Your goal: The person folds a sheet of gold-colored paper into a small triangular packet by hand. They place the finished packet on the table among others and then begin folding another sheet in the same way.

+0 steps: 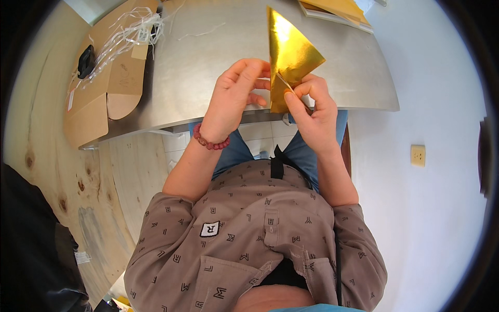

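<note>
A folded sheet of shiny gold foil paper (292, 46) stands up between my hands, its point toward the far side, above the table's near edge. My left hand (238, 89) is at the sheet's left edge with curled fingers; some fingertips pass behind it. A red bead bracelet (210, 141) circles that wrist. My right hand (316, 106) is closed at the lower right of the sheet, thumb in front. It grips a thin metal blade (284, 81) lying slantwise against the foil. The blade's handle is mostly hidden, so I cannot make out the exact tool.
A grey metal table (208, 73) spans the far side. On its left lies an opened cardboard box (119, 78) with white shredded strips (130, 39) and a black object (86, 61). Yellow sheets (340, 9) lie at the far right. A white wall with an outlet (418, 155) stands right.
</note>
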`<state>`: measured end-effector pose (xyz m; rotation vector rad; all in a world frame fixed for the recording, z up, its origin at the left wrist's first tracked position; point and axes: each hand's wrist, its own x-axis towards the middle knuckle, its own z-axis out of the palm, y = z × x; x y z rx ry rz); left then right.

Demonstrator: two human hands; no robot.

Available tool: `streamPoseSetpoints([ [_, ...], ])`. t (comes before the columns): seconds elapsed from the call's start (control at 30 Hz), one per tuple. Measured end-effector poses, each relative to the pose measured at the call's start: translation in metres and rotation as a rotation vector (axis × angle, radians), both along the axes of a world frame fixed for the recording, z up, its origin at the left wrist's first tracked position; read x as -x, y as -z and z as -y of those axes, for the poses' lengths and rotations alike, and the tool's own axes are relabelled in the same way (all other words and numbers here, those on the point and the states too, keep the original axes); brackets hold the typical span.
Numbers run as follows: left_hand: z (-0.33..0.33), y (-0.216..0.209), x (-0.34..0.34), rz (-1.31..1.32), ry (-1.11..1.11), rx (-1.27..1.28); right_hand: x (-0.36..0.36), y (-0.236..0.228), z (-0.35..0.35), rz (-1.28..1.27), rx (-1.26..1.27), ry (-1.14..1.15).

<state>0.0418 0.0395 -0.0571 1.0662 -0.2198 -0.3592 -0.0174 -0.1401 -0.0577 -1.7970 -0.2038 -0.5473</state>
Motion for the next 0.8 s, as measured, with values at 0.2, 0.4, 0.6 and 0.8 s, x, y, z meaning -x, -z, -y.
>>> streamPoseSetpoints([
  [0.2, 0.001, 0.000, 0.000, -0.001, -0.012, -0.012, 0.000, -0.001, 0.001, 0.019, 0.138, -0.019],
  [0.4, -0.001, 0.003, 0.001, -0.026, -0.039, 0.126, 0.005, 0.001, -0.006, 0.030, -0.079, 0.019],
  [0.6, 0.000, 0.003, 0.002, 0.131, -0.103, 0.112, -0.004, 0.000, -0.006, 0.020, -0.074, 0.084],
  [0.8, 0.014, 0.001, 0.012, 0.335, -0.152, -0.031, -0.002, -0.003, -0.011, -0.012, 0.219, 0.086],
])
